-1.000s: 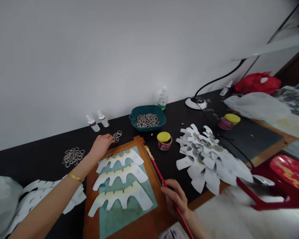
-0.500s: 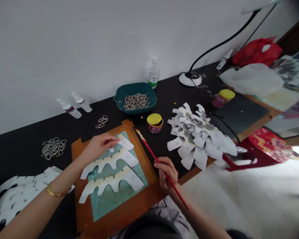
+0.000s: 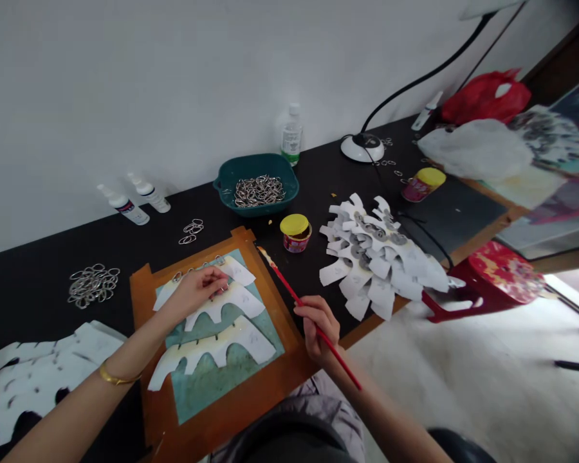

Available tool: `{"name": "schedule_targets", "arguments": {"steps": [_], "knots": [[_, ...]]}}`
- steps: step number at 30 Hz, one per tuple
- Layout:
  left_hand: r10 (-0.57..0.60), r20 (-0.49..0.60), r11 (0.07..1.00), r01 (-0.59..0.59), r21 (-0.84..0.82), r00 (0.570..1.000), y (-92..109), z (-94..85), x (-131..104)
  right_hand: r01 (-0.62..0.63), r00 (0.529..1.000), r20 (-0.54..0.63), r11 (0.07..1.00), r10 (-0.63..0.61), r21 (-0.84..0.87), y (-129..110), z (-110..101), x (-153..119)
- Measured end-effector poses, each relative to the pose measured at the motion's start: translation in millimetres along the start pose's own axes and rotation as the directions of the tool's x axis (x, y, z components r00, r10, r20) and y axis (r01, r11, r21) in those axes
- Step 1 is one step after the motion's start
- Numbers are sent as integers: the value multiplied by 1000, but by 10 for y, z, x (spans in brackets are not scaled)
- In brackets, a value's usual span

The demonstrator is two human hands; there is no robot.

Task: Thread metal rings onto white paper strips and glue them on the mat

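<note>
My left hand (image 3: 199,294) pinches a small metal ring (image 3: 223,290) at the slits of the middle white scalloped piece (image 3: 238,303). The ring is partly hidden by my fingers. My right hand (image 3: 320,326) is closed around a red paintbrush (image 3: 286,283), whose tip, coated with something pale, points up and left. Beneath my left hand, a farther white piece (image 3: 238,270) has rings along its upper edge. A nearer white piece (image 3: 241,344) shows dark slits without rings. All three lie on a green sheet (image 3: 202,392) framed by a brown taped board (image 3: 270,392).
A teal basin (image 3: 222,199) holds many rings; a ring pile (image 3: 94,284) lies left. A yellow-lidded tub (image 3: 296,233) stands beyond the board. Stacked white pieces lie right (image 3: 386,270) and left (image 3: 43,373). Behind are bottles (image 3: 292,135) and a lamp base (image 3: 363,149).
My left hand has moved from the far white piece toward the middle one, uncovering rings on the far piece. My right hand still holds the brush; the whole view has shifted slightly.
</note>
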State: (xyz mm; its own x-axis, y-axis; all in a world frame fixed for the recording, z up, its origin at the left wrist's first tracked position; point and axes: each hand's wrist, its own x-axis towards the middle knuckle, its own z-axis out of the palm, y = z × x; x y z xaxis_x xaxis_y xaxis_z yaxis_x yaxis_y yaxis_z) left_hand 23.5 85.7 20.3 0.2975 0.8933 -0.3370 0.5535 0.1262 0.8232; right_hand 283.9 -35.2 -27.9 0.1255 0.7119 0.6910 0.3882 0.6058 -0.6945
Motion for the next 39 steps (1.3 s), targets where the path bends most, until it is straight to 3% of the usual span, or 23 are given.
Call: {"name": "schedule_targets", "arguments": {"steps": [10,20,22,27,33,39], "knots": [[56,-99,982,-36,186,993,73,28,-21,2,1000,24,1000,-1,-25,-27,2,41],[10,-92,999,-6,40,996,-36,91,-11,-19,999,27,1000,19,-11,1,19,7],[35,-106,992,-22,122,994,-41,93,-20,-22,999,35,1000,22,-11,-15,15,20],[256,-172,873,-152,463,951,-31,98,-31,-25,999,45,999,26,-22,-45,3,47],[309,-111,876,-238,419,945,-26,22,-46,-20,999,41,1000,19,12,-21,11,29],[346,50,838,-333,432,937,-25,-99,-45,-33,997,67,999,31,24,-4,10,5]]}}
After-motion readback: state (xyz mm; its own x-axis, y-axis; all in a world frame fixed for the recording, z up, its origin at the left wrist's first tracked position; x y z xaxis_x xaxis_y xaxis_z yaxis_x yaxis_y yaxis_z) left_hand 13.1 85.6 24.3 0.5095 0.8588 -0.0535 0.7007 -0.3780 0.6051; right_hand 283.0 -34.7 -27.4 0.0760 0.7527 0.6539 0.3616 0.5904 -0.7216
